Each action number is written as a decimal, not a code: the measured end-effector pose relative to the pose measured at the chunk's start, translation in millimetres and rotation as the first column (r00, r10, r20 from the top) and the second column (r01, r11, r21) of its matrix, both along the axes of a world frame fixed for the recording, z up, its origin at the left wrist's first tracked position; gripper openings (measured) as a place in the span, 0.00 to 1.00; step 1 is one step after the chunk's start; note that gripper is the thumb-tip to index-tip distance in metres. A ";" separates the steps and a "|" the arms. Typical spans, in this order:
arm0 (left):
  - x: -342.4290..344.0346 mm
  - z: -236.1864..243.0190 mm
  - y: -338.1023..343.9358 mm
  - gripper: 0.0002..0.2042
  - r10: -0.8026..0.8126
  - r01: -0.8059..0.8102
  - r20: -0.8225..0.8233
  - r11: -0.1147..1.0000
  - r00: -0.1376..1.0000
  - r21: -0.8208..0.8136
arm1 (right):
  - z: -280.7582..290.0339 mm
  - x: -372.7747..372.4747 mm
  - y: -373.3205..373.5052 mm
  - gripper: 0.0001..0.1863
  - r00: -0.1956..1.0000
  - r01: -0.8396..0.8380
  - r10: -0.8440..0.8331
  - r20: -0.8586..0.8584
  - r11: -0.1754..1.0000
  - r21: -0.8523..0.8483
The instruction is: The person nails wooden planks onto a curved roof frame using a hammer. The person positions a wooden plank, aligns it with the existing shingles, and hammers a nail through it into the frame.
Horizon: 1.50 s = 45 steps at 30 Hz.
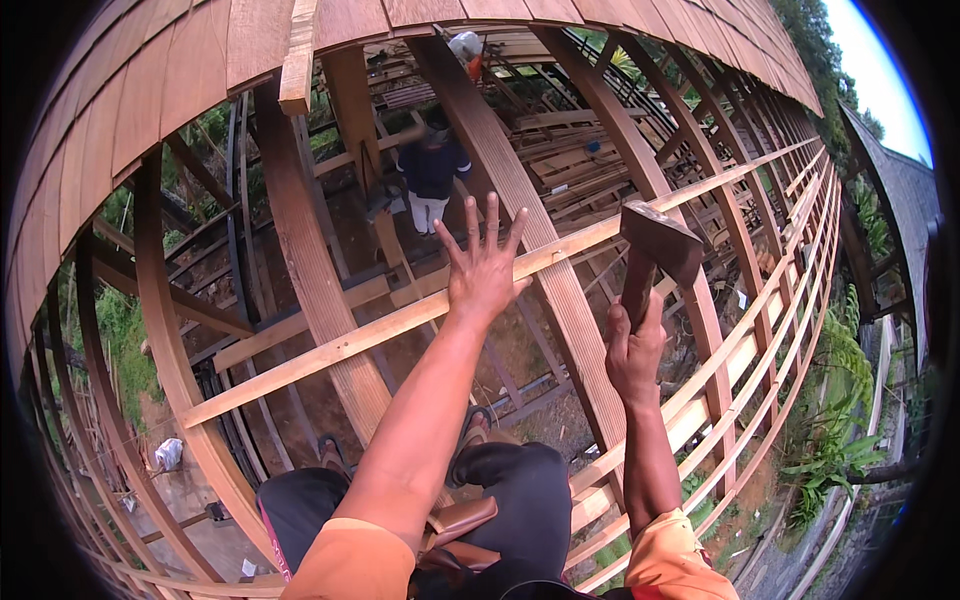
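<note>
My left hand (pixel 480 270) is open, its fingers spread, over a thin wooden batten (pixel 400 315) that crosses the broad sloping rafters (pixel 585 350); its lower fingers seem to rest on that batten. To its right, my right hand (pixel 633 355) grips the handle of a hammer (pixel 660 243), whose dark, broad metal head is raised just above the same batten. A brown leather pouch (pixel 465 515) lies at my legs, and my sandalled feet are among the timbers below.
Wooden shingles (pixel 160 100) line the upper edge. Through the open framing, a co-worker (pixel 430 170) stands below near stacked lumber (pixel 565 165); another person (pixel 468 55) is partly visible at the top. Parallel battens (pixel 790 320) run down the right, beside foliage (pixel 830 460) and a grey roof (pixel 880 180).
</note>
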<state>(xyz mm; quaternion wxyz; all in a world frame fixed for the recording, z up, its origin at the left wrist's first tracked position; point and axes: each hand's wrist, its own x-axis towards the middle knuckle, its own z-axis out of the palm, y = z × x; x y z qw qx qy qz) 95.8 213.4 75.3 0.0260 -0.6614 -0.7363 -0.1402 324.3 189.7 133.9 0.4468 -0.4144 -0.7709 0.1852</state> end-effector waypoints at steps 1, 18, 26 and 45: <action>2.1 -0.2 0.1 0.55 -0.005 0.005 0.007 1.000 1.000 -0.002 | 8.9 1.7 -2.7 0.18 0.981 -0.032 0.038 -0.188 0.999 0.033; 1.7 5.3 -0.6 0.55 0.016 -0.015 0.015 0.999 1.000 -0.049 | 52.2 -7.3 -1.9 0.27 0.656 -0.175 0.343 -0.673 0.936 0.307; 10.0 5.8 0.6 0.55 0.016 -0.016 0.001 0.998 1.000 -0.068 | -22.5 20.7 18.9 0.15 0.944 0.004 0.092 0.316 0.957 -0.290; 0.6 -0.7 -1.0 0.55 0.061 -0.061 -0.019 0.998 0.998 -0.005 | 72.8 9.9 5.3 0.23 0.811 -0.244 0.237 -0.535 0.968 0.058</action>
